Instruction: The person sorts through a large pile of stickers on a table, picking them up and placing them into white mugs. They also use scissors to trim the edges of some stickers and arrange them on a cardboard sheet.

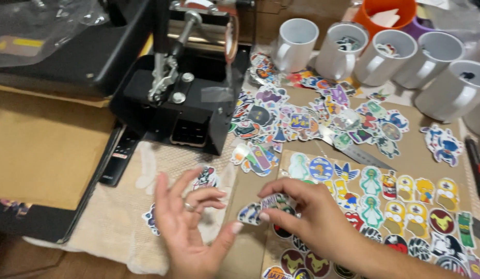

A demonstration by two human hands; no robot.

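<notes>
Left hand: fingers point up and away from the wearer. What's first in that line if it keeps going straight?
The left hand would most likely first meet the loose sticker lying on the cream cloth just past its fingertips. Beyond that stands the black mug press. Depth is unclear from one view.

table (436, 135) | stickers (302, 121); white mugs (384, 57); black press (183, 98); cream cloth (116, 217)

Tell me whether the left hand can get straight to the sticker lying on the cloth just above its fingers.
Probably yes. The left hand is open and holds nothing, and the sticker lies flat on the cloth right beyond its fingertips, with nothing between. The right hand pinches other stickers, off to the side.
</notes>
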